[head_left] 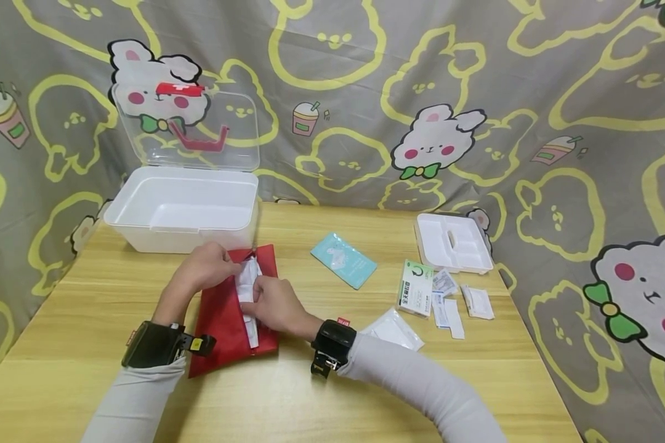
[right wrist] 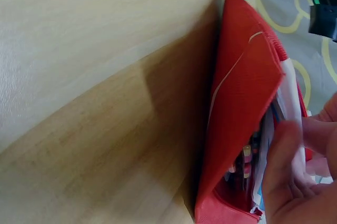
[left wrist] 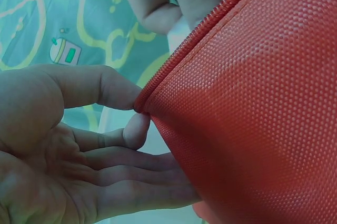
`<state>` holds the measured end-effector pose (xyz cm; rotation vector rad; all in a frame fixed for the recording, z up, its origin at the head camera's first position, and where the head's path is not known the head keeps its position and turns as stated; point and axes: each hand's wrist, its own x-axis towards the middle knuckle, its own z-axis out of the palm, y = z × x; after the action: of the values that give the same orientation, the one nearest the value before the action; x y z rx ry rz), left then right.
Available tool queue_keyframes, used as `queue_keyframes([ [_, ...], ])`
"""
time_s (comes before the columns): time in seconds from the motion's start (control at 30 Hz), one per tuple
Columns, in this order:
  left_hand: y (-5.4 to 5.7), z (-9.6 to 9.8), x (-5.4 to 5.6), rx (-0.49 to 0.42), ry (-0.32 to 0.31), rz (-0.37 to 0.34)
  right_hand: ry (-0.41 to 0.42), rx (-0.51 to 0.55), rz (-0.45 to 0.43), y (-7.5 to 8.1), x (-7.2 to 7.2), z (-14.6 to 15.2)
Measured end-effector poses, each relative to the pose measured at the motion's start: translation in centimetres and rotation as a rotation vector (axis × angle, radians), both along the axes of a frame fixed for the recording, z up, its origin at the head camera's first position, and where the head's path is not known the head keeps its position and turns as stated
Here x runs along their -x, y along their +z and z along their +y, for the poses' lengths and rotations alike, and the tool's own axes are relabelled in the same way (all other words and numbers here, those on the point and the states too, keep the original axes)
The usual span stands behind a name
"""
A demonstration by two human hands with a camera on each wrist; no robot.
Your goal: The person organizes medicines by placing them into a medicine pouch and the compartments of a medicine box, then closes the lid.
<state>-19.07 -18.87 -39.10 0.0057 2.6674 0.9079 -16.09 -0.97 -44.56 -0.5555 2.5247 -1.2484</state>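
Observation:
A red fabric zip pouch (head_left: 218, 323) lies on the table with its zipper undone. At the pouch's far end, my left hand (head_left: 207, 267) pinches the zippered edge between thumb and index finger; its other fingers lie stretched along the fabric in the left wrist view. White folded packets (head_left: 247, 280) stick up through the opening. My right hand (head_left: 279, 304) pinches one of these white packets (right wrist: 292, 92) between thumb and fingers. Deeper inside, the right wrist view shows small dark items with coloured parts (right wrist: 246, 161), too unclear to name.
Behind the pouch stands a white box (head_left: 166, 240) with its clear lid (head_left: 233, 147) raised. To the right lie a teal sachet (head_left: 343, 259), a green-and-white medicine box (head_left: 415, 289), a clear-wrapped white packet (head_left: 393, 330), several small packets (head_left: 478, 303) and a white divided tray (head_left: 435, 243).

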Motion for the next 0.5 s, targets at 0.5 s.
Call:
queue_keyframes([
  [0.5,0.01,-0.07,-0.08,-0.019,0.01,0.002,-0.013,0.01,0.014,-0.98,-0.49,-1.02],
])
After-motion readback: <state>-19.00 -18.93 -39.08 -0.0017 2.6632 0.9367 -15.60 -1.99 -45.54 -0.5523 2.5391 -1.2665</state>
